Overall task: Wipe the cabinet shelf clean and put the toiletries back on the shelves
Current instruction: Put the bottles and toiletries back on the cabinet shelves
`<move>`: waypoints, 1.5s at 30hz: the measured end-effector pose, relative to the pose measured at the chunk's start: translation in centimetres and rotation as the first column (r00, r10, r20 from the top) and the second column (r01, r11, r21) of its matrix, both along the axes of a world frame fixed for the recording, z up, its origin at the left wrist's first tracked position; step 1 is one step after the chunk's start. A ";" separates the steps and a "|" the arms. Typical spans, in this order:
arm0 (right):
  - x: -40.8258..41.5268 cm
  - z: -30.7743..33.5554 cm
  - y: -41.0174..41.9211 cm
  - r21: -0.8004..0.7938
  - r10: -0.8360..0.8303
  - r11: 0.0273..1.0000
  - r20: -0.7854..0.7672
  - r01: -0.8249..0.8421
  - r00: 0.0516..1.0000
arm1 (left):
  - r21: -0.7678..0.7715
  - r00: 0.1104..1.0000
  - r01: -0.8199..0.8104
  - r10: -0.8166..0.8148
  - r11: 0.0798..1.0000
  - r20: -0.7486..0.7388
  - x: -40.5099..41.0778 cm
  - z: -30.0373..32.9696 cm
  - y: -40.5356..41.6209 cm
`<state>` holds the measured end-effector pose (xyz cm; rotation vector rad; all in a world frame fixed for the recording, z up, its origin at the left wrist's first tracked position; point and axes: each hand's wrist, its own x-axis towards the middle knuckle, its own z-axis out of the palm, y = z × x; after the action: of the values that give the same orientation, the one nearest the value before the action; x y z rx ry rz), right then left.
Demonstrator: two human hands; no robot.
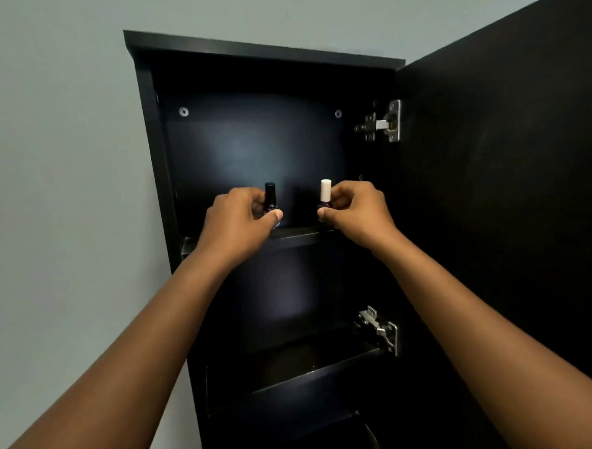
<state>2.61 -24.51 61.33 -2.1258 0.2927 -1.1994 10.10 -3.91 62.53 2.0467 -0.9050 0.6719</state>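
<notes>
A tall black wall cabinet [150, 128] stands open in front of me. My left hand [237, 219] pinches a small nail polish bottle with a black cap [270, 195] at the front of the top shelf [295, 232]. To its right, my right hand [358, 212] pinches a second small bottle with a white cap [325, 190] over the same shelf. Both bottles stand upright; my fingers hide their lower parts, so I cannot tell whether they touch the shelf.
The cabinet door [504, 183] hangs open to the right on two metal hinges [385, 122] [380, 329]. A lower shelf [313, 368] and a further one beneath it show no items. A pale grey wall [61, 165] lies to the left.
</notes>
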 end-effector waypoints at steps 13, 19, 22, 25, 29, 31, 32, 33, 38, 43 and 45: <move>5.6 1.0 -3.3 -0.075 -0.092 0.994 -0.229 0.077 0.969 | 0.156 0.943 -0.260 0.286 0.953 -0.172 6.2 0.9 -0.9; 6.4 0.6 -4.0 -0.056 -0.105 0.994 -0.257 0.094 0.961 | 0.145 0.936 -0.255 0.282 0.956 -0.213 7.1 0.5 -0.6; 6.5 0.0 -4.4 -0.105 -0.141 0.988 -0.258 0.118 0.956 | 0.142 0.943 -0.246 0.271 0.959 -0.194 7.0 0.3 -0.1; 5.2 -1.0 -3.7 -0.130 -0.186 0.978 -0.178 0.164 0.966 | 0.178 0.962 -0.211 0.237 0.961 -0.139 5.7 -0.1 1.5; -0.5 -5.8 -0.6 -0.197 -0.266 0.919 0.329 0.341 0.906 | 0.091 0.980 -0.134 0.118 0.987 0.161 2.3 -2.5 3.3; -3.2 -9.9 1.1 -0.203 -0.221 0.913 0.485 0.354 0.846 | -0.092 0.984 -0.029 0.045 0.995 0.173 -0.5 -5.8 3.6; -4.3 -12.3 1.8 -0.202 -0.191 0.923 0.499 0.328 0.845 | -0.175 0.988 0.002 0.024 0.985 0.150 -1.9 -7.6 3.4; -5.3 -14.6 2.3 -0.196 -0.161 0.938 0.483 0.285 0.861 | -0.220 0.990 0.045 -0.014 0.974 0.142 -3.4 -9.5 3.0; -9.2 -28.7 3.5 -0.007 -0.078 0.997 0.177 0.080 0.981 | -0.113 0.927 0.376 -0.376 0.920 0.022 -6.6 -23.0 1.1; -10.4 -43.6 2.7 0.133 -0.046 0.985 -0.413 0.110 0.910 | 0.050 0.759 0.402 -0.302 0.914 -0.576 -6.3 -38.7 -1.0; -9.8 -47.8 1.6 0.099 -0.045 0.986 -0.607 0.132 0.793 | 0.154 0.694 0.386 -0.176 0.910 -0.698 -6.1 -45.0 -1.4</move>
<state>-7.19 -22.89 13.49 -2.3394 0.7428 -0.4829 3.99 -5.35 17.57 2.0911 -0.8734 -0.4072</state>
